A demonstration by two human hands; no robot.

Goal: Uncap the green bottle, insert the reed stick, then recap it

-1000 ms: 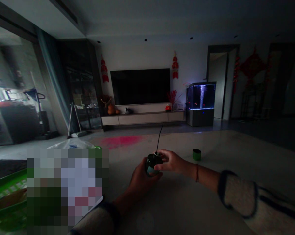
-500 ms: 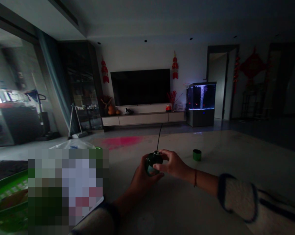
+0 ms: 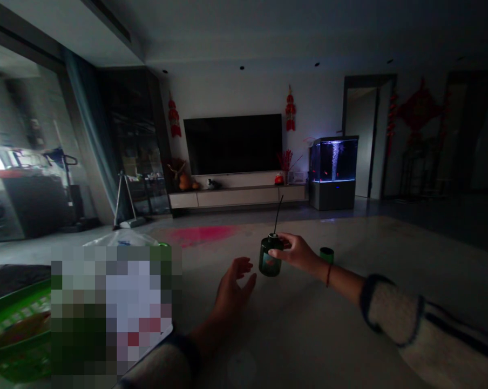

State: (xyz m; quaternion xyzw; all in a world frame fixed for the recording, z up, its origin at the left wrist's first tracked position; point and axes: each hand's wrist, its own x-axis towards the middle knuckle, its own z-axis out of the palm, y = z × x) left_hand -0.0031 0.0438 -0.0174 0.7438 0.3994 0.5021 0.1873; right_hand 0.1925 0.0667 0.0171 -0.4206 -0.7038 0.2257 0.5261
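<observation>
The person wears a thick, fuzzy knitted top in a pale cream colour, each sleeve ending in a dark band at the cuff. The right sleeve (image 3: 392, 314) also carries a dark stripe further up the arm, while only the cuff end of the left sleeve (image 3: 157, 368) is in view in the dim light. Both sleeves stop partway along the forearms, leaving the left hand (image 3: 231, 289) and right hand (image 3: 295, 251) bare, and a thin red string bracelet (image 3: 329, 274) circles the right wrist.
</observation>
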